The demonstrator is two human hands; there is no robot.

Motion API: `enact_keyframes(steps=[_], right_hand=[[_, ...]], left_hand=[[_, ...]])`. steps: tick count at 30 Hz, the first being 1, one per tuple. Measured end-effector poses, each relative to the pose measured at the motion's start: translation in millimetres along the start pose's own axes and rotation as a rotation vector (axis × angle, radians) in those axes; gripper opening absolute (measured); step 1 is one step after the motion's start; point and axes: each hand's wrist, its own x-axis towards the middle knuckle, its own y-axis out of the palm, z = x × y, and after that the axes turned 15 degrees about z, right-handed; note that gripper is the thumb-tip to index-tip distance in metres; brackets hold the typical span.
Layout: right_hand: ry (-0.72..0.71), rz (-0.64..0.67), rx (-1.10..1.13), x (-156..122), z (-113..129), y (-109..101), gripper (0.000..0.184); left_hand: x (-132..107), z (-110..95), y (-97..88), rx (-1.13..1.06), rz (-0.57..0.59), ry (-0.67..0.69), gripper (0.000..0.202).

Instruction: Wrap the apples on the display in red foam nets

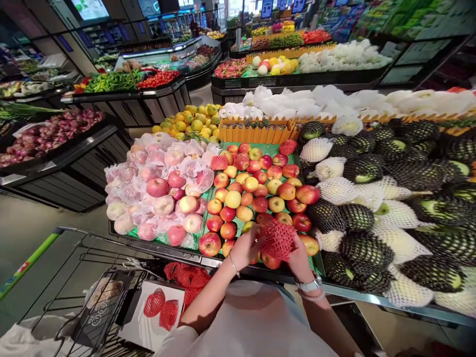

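Observation:
A red foam fruit net (278, 240) is held over the front of the apple display, between my two hands. My right hand (299, 255) is wrapped round its right side. At its left edge, the curled fingers of my left hand (246, 246) grip the net. The net bulges, but I cannot tell whether an apple is inside. Loose red and yellow apples (233, 199) lie beneath and beyond on a green liner. Two more red nets (278, 147) sit among the far apples.
Pink fruit in clear wrap (148, 163) lies left of the apples; netted melons (362, 163) fill the right. A shopping cart (55, 277) stands at lower left, beside a white box (139, 317) with two red-netted pieces. Red nets (191, 277) hang by the display's front edge.

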Motion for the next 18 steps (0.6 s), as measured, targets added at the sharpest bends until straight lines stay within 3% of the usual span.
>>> enact_keyframes(steps=[4, 7, 9, 12, 15, 18], right_hand=[[-0.024, 0.047, 0.057, 8, 11, -4, 0.056], [-0.056, 0.139, 0.054, 15, 15, -7, 0.057], [-0.067, 0.139, 0.026, 19, 11, -8, 0.057], [-0.074, 0.033, 0.013, 22, -2, -10, 0.056], [-0.084, 0.037, 0.036, 21, -13, -13, 0.053], [-0.069, 0.056, 0.012, 20, -14, -17, 0.049]], left_hand=[[8, -4, -18.6, -0.062, -0.147, 0.021, 0.031], [16, -4, -41.5, 0.119, -0.105, 0.163, 0.031], [26, 3, -59.0, 0.277, -0.161, 0.157, 0.029], [51, 24, -83.5, 0.5, -0.262, -0.094, 0.038], [75, 48, -97.7, 0.661, -0.106, -0.354, 0.062], [90, 63, -98.8, 0.708, -0.034, -0.41, 0.073]])
